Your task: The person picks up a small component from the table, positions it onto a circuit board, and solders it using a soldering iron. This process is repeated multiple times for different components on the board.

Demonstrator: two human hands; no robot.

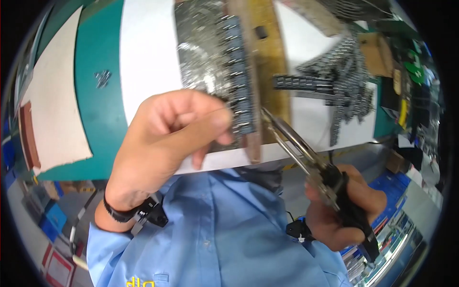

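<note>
A row of small dark blue-grey blocks with shiny metal pins (241, 71) runs along a brown bar (254, 119), pointing away from me. My left hand (167, 129) is at the near end of the row, thumb and fingertips pinched together beside the pins. Whatever is in that pinch is too small or blurred to make out. In my right hand (334, 210) is a black-handled tool with two long metal rods (306, 155) that draw together toward the tip. Its tip is close to the bar's right side, near the row's last blocks; contact cannot be told.
Right of the bar lies a yellowish strip (275, 57) with a small black block (260, 32). Beyond it, dark pinned strips are heaped (344, 81) on white paper. A few metal bits (102, 78) rest on the green mat (98, 119), beside a pale board (60, 110).
</note>
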